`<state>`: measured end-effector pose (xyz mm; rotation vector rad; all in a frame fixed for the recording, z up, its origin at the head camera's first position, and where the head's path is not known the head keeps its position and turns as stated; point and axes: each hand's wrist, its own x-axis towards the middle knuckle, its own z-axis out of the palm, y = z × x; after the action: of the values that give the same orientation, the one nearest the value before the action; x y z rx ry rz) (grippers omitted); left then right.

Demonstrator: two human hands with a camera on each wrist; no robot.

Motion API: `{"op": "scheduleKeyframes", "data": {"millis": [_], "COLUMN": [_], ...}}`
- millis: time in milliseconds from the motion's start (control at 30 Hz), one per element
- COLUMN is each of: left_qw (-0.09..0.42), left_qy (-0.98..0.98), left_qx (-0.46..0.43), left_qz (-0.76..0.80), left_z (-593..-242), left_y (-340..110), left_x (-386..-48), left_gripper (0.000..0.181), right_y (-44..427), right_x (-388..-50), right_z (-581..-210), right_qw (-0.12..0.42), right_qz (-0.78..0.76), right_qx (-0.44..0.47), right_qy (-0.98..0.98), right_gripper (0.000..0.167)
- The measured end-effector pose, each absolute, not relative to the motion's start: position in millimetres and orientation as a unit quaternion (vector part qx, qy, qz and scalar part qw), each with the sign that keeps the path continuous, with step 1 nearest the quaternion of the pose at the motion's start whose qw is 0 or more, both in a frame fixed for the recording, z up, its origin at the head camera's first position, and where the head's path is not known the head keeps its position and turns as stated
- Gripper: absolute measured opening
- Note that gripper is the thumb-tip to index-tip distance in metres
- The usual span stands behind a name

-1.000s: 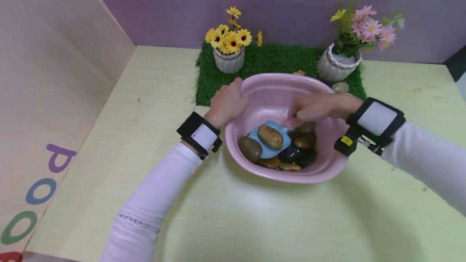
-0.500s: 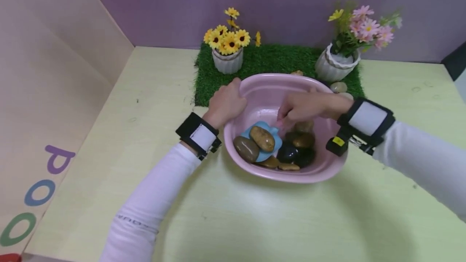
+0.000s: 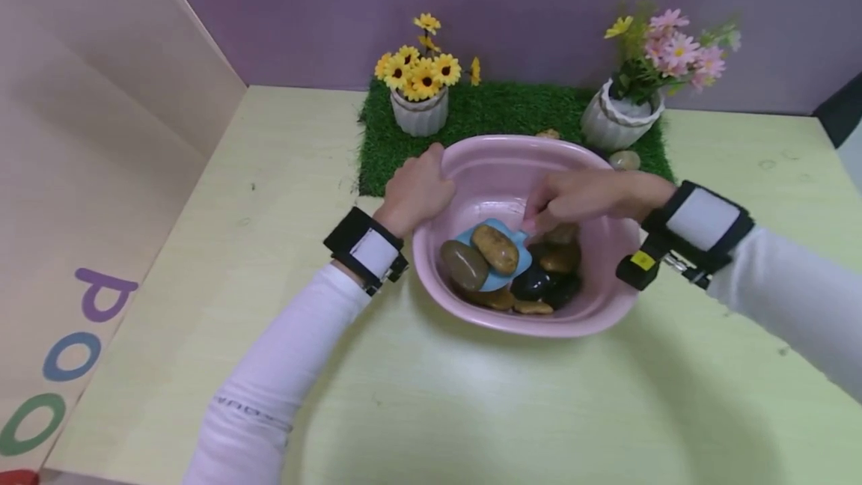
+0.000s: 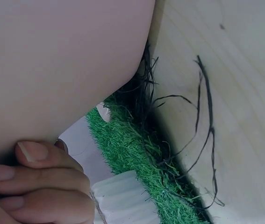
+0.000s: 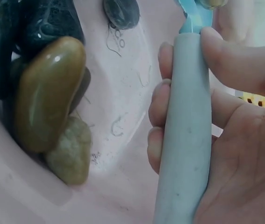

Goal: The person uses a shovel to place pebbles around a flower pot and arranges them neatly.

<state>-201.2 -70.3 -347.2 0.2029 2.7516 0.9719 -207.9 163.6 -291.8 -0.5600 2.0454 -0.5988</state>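
Ideally, I'd steady the oval pink plastic basin (image 3: 494, 172), left hand (image 3: 417, 189) curled over its rim. With my right hand (image 3: 578, 196) wrapped round the pale-handled blue scoop (image 5: 185, 128) inside, I'd level it beneath the brown oval stone (image 3: 496, 248) left of that hand.

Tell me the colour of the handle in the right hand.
The handle is pale grey; the right wrist view shows it best.

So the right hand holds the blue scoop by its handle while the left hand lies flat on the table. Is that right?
Not quite: the left hand grips the pink basin's rim, as the head view shows. The right hand does hold the blue scoop by its handle.
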Motion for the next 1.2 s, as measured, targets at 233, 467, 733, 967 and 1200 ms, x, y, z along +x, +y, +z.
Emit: {"op": "scheduleKeyframes", "data": {"millis": [233,467,733,967,1200], "left_qw": [0.108,0.103,0.104,0.103,0.107], "left_qy": [0.94,0.938,0.936,0.935,0.935], "left_qx": [0.061,0.068,0.072,0.073,0.067], "left_qz": [0.319,0.323,0.328,0.331,0.331], "left_z": [-344.9,-344.9,-347.2,-347.7,-347.1], "left_y": [-70.1,-70.1,-71.6,-70.7,-68.8], "left_x": [-202.6,-202.2,-202.8,-202.1,-202.2], "left_gripper": [0.037,0.035,0.036,0.036,0.038], "right_y": [171.4,180.2,192.8,198.4,207.5], "right_x": [-207.9,-210.5,-216.7,-226.1,-242.2], "right_z": [-278.3,-262.9,-243.1,-238.6,-231.8], "right_qw": [0.418,0.409,0.371,0.377,0.36], "right_qz": [-0.224,-0.244,-0.193,-0.186,-0.183], "right_qx": [-0.221,-0.22,-0.224,-0.2,-0.192], "right_qy": [0.852,0.851,0.88,0.885,0.895], "right_gripper": [0.019,0.019,0.028,0.04,0.042]}}
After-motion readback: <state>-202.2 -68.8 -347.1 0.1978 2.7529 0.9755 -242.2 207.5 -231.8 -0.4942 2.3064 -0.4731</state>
